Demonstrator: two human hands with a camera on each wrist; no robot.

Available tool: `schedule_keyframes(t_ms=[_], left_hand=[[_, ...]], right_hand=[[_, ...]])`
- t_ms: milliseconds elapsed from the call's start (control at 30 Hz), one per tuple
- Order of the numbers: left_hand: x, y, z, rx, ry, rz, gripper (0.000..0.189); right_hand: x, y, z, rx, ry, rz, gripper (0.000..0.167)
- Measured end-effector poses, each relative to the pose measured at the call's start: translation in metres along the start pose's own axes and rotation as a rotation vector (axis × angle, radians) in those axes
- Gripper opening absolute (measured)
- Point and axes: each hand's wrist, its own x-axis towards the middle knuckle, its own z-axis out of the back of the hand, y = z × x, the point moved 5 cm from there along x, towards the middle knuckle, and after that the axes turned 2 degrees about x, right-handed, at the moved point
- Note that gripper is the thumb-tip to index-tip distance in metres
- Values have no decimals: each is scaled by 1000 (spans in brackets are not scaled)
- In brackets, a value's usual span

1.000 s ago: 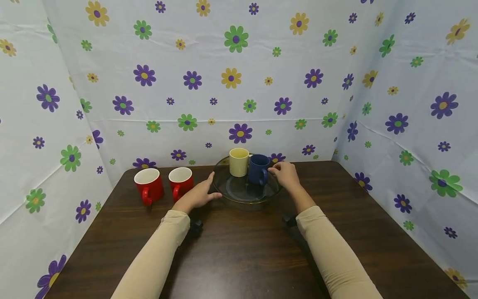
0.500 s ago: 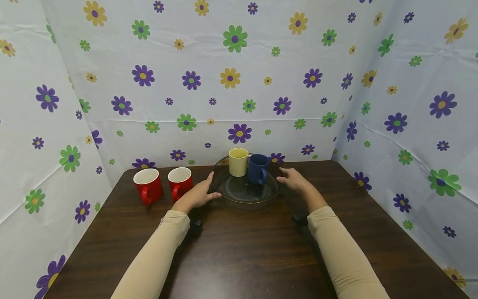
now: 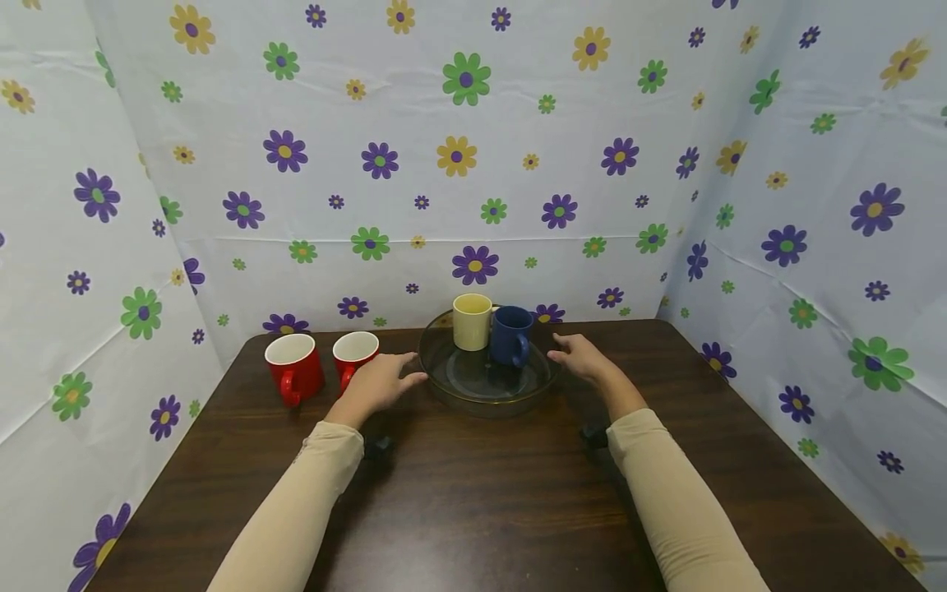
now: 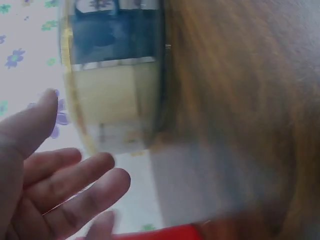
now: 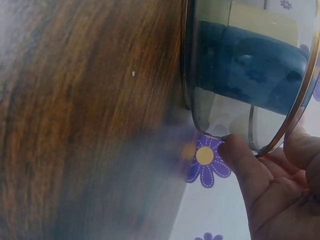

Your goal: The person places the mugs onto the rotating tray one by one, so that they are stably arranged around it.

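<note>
The left hand (image 3: 376, 383) has just drawn back from the clear glass bowl (image 3: 481, 401) and now hangs apart from its left side, fingers loose and spread, holding nothing. The right hand (image 3: 588, 360) stays at the right rim, thumb spread wide from the fingers; whether it touches the glass, I cannot tell. The change leaves the bowl without a hand at its left side. It sits near the middle of the worktop's (image 3: 473, 477) back edge, with an upright yellow mug (image 3: 471, 323) and blue mug (image 3: 509, 335) inside. Towards the back left corner stand two red mugs (image 3: 296, 366), the right one partly hidden behind the left hand
</note>
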Motion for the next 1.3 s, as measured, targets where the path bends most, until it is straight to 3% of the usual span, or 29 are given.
schedule_keyframes(t_ms=[133, 233, 433, 600, 733, 1033, 1300], left_hand=[[-15, -1, 23, 91, -129, 48, 32], [-28, 6, 40, 124, -173, 123, 28], [-54, 33, 64, 77, -129, 338, 38], [-69, 49, 65, 51, -43, 462, 41], [-71, 51, 56, 21, 30, 458, 44], [-66, 57, 45, -51, 39, 445, 44], [-62, 61, 37, -333, 80, 473, 38]], right_hand=[[1, 0, -2, 7, 3, -8, 60], [3, -1, -3, 5, 4, -8, 59], [3, 2, -3, -2, 5, 27, 63], [1, 1, -5, 42, 28, 8, 65], [-1, -1, -8, 98, 40, -32, 63], [-4, 1, -8, 115, 52, -39, 62], [0, 2, -4, 127, 64, -38, 61]])
